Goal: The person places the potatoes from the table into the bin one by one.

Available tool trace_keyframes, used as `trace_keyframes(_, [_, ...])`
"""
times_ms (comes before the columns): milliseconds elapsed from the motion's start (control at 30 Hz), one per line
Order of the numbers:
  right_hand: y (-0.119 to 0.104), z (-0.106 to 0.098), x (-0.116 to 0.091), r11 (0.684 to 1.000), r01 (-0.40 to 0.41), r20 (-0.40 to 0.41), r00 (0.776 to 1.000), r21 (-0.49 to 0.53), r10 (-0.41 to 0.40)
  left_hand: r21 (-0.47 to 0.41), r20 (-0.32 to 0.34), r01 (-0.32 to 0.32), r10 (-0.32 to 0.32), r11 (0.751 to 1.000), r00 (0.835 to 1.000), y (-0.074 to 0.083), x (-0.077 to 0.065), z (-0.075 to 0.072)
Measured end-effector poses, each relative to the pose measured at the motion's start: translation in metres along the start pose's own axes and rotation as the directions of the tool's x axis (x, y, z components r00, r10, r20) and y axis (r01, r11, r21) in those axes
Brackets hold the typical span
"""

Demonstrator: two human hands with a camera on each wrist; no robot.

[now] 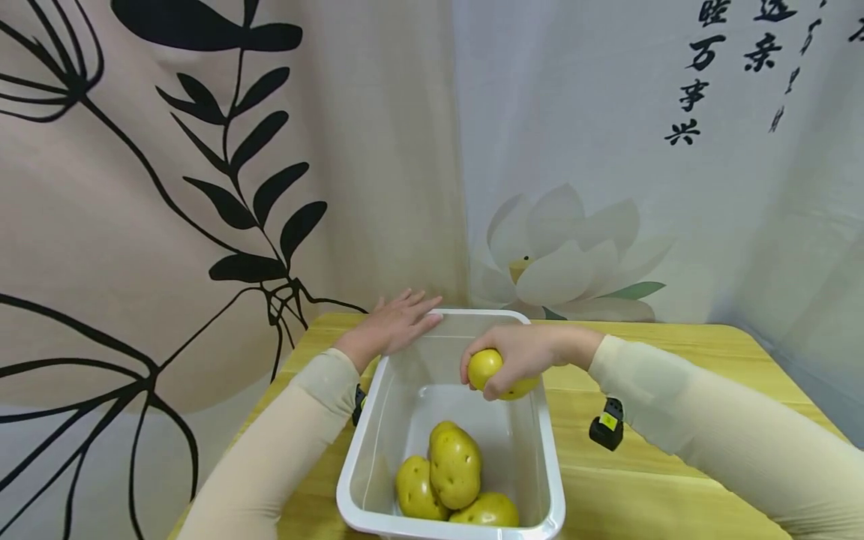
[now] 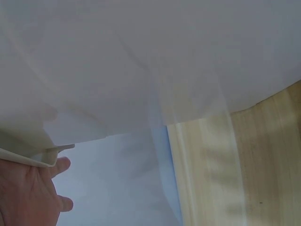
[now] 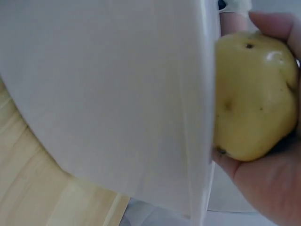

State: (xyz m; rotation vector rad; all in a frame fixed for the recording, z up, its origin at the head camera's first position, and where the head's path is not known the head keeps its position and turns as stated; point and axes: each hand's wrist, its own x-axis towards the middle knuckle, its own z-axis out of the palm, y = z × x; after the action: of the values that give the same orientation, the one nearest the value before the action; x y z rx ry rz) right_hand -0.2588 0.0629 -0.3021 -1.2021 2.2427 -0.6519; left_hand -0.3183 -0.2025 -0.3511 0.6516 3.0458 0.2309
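A white plastic bin [image 1: 418, 526] stands upright on the table. My left hand [image 1: 398, 327] rests at its far left corner, fingers extended over the rim; the left wrist view catches that hand [image 2: 30, 195] beside the rim. Over the right side of the bin, my right hand [image 1: 529, 346] grips a yellow potato [image 1: 484, 367], palm down. The right wrist view gives this potato [image 3: 256, 99] between thumb and fingers, just past the bin's wall [image 3: 117, 94]. At the near end of the bin lie several more potatoes [image 1: 456, 466], piled against each other.
The wooden table [image 1: 641, 487] extends to both sides of the bin. Behind it hangs a curtain [image 1: 391, 150] printed with black leaves, a lotus and characters. A small black device [image 1: 607, 424] is strapped at the right wrist.
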Motion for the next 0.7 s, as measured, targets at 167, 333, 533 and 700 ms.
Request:
trace_keyframes(167, [-0.001, -0.001, 0.014, 0.995, -0.092, 0.106, 0.99, -0.024, 0.094, -0.004, 0.0, -0.004, 0.004, 1.0, 1.0, 0.0, -0.001, -0.001])
trace_keyframes(333, [-0.006, -0.002, 0.027, 0.991, -0.13, 0.217, 0.967, -0.018, 0.131, -0.006, -0.001, -0.003, 0.003, 1.0, 1.0, 0.001, -0.002, -0.002])
trace_keyframes(533, [-0.016, 0.0, 0.042, 0.989, -0.151, 0.318, 0.937, -0.004, 0.144, -0.017, -0.001, -0.002, 0.002, 1.0, 1.0, 0.001, -0.003, -0.002])
trace_keyframes(700, [-0.024, 0.004, 0.052, 0.984, -0.163, 0.336, 0.933, 0.069, 0.131, -0.035, -0.003, -0.004, 0.004, 0.999, 1.0, 0.001, -0.003, -0.001])
